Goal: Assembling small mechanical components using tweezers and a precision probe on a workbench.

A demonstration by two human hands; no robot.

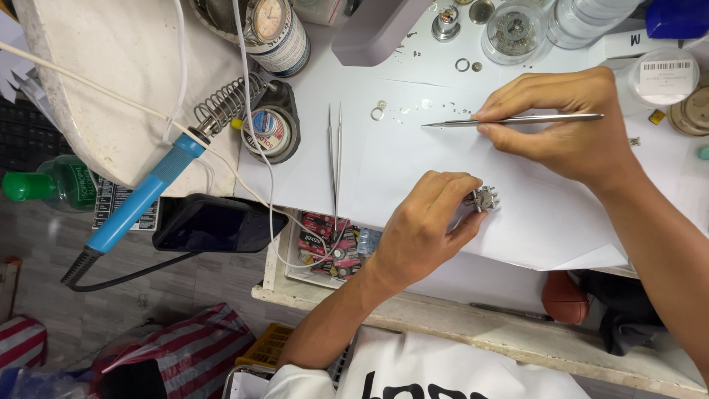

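Observation:
My left hand (427,222) pinches a small silver metal part (484,198) against the white paper sheet (413,159) on the workbench. My right hand (565,122) holds thin steel tweezers (509,120) flat, their tip pointing left over the paper near some tiny loose metal bits (413,108). A second pair of tweezers (334,159) lies on the paper to the left, tips pointing away from me. A small metal ring (377,113) rests near those tips.
A blue-handled soldering iron (144,196) sits in a coil stand (229,103) at left, beside a round tin (269,133) and a dark phone (214,223). Clear round containers (515,29) and a lidded white pot (665,77) line the far edge. A green-capped bottle (52,183) stands far left.

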